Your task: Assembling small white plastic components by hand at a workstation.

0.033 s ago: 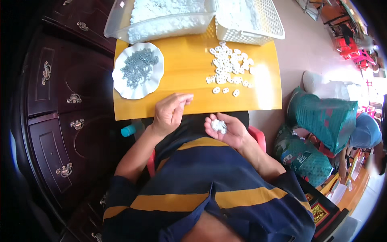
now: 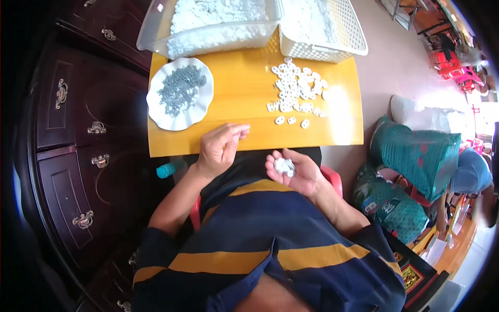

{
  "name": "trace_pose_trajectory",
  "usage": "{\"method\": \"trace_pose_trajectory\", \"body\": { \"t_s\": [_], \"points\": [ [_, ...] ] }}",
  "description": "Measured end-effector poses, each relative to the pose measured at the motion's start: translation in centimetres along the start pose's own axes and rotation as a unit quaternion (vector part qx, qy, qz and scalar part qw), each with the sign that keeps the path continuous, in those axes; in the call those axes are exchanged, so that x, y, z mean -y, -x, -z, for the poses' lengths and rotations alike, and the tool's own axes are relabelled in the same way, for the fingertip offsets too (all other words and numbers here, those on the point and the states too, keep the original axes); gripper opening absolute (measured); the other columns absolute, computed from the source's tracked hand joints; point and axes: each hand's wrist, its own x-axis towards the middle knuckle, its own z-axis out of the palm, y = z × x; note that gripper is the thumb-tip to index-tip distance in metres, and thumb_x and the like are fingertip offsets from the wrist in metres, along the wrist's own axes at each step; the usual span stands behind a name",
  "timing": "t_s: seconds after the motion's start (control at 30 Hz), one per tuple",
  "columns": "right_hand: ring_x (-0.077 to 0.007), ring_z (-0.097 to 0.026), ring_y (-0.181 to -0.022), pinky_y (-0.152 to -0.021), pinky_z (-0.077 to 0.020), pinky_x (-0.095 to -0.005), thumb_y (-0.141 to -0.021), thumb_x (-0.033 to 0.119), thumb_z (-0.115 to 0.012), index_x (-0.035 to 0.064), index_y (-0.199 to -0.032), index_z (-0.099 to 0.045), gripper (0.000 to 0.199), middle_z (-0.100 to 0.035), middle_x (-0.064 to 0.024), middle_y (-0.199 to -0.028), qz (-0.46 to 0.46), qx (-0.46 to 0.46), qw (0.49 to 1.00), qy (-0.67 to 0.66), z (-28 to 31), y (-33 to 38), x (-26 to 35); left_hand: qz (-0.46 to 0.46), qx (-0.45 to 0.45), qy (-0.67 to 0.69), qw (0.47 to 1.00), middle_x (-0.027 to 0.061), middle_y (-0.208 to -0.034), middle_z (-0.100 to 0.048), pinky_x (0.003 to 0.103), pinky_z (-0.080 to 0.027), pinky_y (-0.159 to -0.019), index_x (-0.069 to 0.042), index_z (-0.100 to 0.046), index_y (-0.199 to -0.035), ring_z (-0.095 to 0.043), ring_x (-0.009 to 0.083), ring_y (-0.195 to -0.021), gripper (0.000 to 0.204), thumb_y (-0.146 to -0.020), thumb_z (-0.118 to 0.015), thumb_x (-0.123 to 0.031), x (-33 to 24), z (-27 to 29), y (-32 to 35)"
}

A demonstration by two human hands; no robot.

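My left hand [image 2: 219,147] hovers by the table's near edge. Its fingers are pressed together, and whatever may be between them is too small to make out. To the right, just off that edge, my right hand [image 2: 301,176] is turned palm up. Its curled fingers cup a small heap of white plastic pieces [image 2: 284,166]. More white two-hole pieces [image 2: 295,88] lie loosely piled on the right of the yellow table [image 2: 239,99], a few of them apart at the front. A white wavy-rimmed plate [image 2: 157,112] at the left carries many small grey metal parts [image 2: 181,89].
Across the table's back stand a clear plastic bin [image 2: 156,41] and a white perforated basket [image 2: 332,51], both filled with white pieces. Dark wooden drawers [image 2: 119,171] border the left side. Green bags [image 2: 416,151] lie at the right, where another person [image 2: 470,171] shows.
The view has shifted slightly. My right hand has moved a little to the right and lower, still cupping the white pieces; my left hand keeps its pose.
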Motion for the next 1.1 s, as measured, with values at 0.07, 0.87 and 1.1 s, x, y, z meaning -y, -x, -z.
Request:
{"method": "trace_pose_trajectory", "body": {
  "t_s": [0.07, 0.87, 1.1],
  "points": [
    [-0.0352, -0.064, -0.112, -0.102, -0.0526, -0.0478, -0.108, 0.027, -0.044, -0.0037, -0.118, -0.061, 0.037, -0.066, -0.0207, -0.117, -0.006, -0.019, 0.999, -0.031, -2.3, 1.3, -0.9, 0.023, 0.005, 0.015, 1.0, 0.0134, -0.09, -0.071, 0.03, -0.057, -0.075, 0.005, -0.067, -0.11, -0.071, 0.0197, -0.082, 0.018, -0.101, -0.053, -0.002, -0.4, 0.1, 0.1],
    [-0.0265, -0.062, -0.067, -0.064, -0.0549, -0.0394, -0.108, 0.035, -0.043, 0.0001, -0.096, -0.061, 0.041, -0.062, -0.0135, -0.079, 0.195, 0.223, 0.925, 0.236, -7.1, 2.6, 6.1, 0.019, 0.016, -0.141, 0.99, 0.0106, -0.084, -0.066, 0.035, -0.051, -0.061, -0.004, -0.07, -0.1, -0.065, 0.0267, -0.067, 0.014, -0.086, -0.072, -0.005, 0.2, -2.2, -4.8],
    [-0.0263, -0.064, -0.06, -0.06, -0.0531, -0.0341, -0.104, 0.035, -0.051, -0.0019, -0.088, -0.065, 0.042, -0.064, -0.0146, -0.069, 0.069, 0.158, 0.932, 0.319, -2.1, -0.1, 2.6, 0.027, 0.025, -0.198, 0.98, 0.0104, -0.087, -0.068, 0.038, -0.054, -0.066, -0.006, -0.072, -0.1, -0.068, 0.0298, -0.075, 0.016, -0.086, -0.074, -0.013, 0.9, -4.4, -7.5]
  ]
}}
